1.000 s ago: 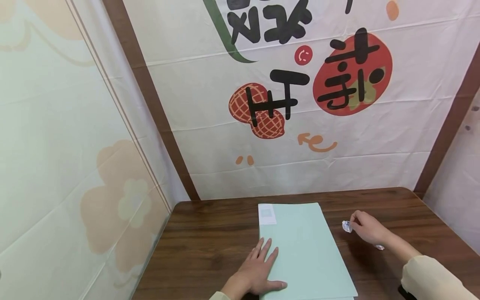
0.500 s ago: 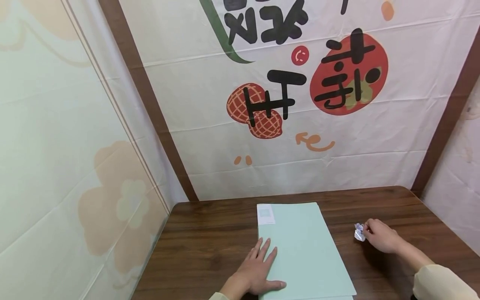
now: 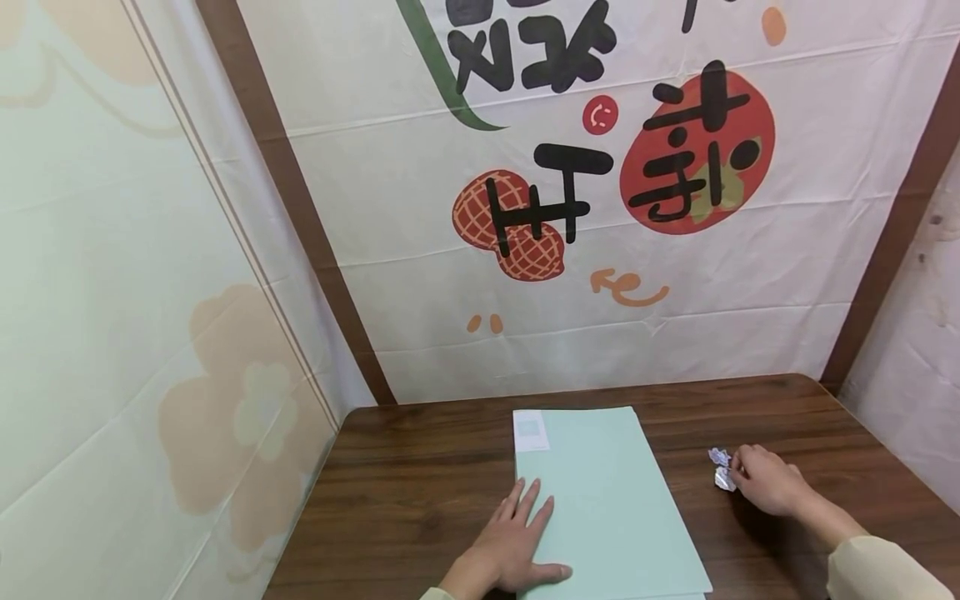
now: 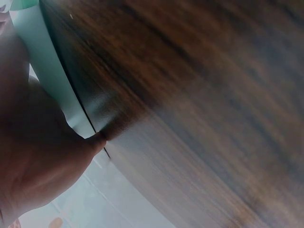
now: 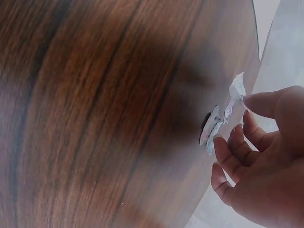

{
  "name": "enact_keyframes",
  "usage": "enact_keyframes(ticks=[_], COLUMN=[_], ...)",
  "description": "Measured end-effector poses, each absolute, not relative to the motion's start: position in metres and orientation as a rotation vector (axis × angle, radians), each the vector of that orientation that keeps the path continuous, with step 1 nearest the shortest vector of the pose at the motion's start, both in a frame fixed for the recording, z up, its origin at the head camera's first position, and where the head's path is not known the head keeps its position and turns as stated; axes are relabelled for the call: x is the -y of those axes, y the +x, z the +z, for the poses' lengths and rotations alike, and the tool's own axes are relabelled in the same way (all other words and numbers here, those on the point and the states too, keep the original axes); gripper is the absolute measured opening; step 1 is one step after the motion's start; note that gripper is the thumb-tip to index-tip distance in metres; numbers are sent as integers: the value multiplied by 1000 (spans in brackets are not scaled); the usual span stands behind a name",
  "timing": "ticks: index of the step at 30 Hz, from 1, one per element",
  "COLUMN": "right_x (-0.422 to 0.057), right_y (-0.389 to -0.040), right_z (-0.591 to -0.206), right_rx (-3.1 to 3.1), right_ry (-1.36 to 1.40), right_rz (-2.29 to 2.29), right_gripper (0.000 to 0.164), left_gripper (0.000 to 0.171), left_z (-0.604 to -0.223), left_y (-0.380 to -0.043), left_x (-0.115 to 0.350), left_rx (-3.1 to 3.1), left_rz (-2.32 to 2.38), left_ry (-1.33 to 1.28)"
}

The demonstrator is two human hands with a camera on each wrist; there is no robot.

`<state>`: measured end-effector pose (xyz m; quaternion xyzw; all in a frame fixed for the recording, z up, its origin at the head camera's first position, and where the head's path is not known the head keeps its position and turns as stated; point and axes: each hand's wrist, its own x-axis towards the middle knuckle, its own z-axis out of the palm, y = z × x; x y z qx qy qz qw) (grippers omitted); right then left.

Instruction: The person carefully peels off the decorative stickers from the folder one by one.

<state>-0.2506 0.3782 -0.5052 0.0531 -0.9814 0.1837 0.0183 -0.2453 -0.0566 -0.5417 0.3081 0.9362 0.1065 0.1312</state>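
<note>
A pale mint-green folder (image 3: 611, 508) with a white label in its far left corner lies on the brown table. My left hand (image 3: 510, 542) rests on its left edge, fingers spread; the left wrist view shows the hand (image 4: 38, 152) beside the folder's side (image 4: 52, 61). To the right, my right hand (image 3: 767, 482) pinches a crumpled silvery wrapper (image 5: 237, 88) between thumb and forefinger, with the other fingers loosely bent. Close beneath it in the right wrist view is a second crumpled piece (image 5: 211, 127); whether the two pieces touch is unclear.
The wood-grain table (image 3: 420, 475) extends to both sides of the folder. A printed white cloth (image 3: 420, 292) hangs behind the far table edge, and another cloth (image 3: 112, 375) hangs at the left.
My right hand has moved right and slightly nearer with the wrapper. Two crumpled pieces now show at its fingertips; the scrap formerly visible below the wrist is out of sight. My left hand stays put.
</note>
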Motion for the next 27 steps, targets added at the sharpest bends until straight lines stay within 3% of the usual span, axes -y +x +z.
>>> enact_keyframes(ticks=[27], right_x=[-377], right_y=[-256], right_z=[-513], right_rx=[3078], right_ry=[124], right_rz=[512], right_gripper=[34], left_gripper=[97], left_z=[-536], left_y=[-241], left_x=[56], left_rx=[-2727], left_rz=[288], left_ry=[875])
